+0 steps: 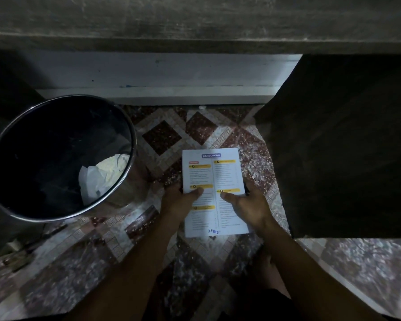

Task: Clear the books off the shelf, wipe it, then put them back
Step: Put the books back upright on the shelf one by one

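Observation:
A white book (212, 174) with a printed contents page and yellow headings faces up above the patterned tiled floor (162, 135). My left hand (178, 201) grips its left edge with the thumb lying across the page. My right hand (245, 205) grips the right edge, thumb also on the page. The fingers of both hands are hidden under the book. A grey, dusty shelf slab (195, 22) runs across the top of the view.
A round metal bin (125, 188) with crumpled white paper (102, 174) inside stands to the left. A dark block-shaped piece of furniture (345, 147) stands close on the right. A white ledge (153, 95) runs along the wall below the shelf.

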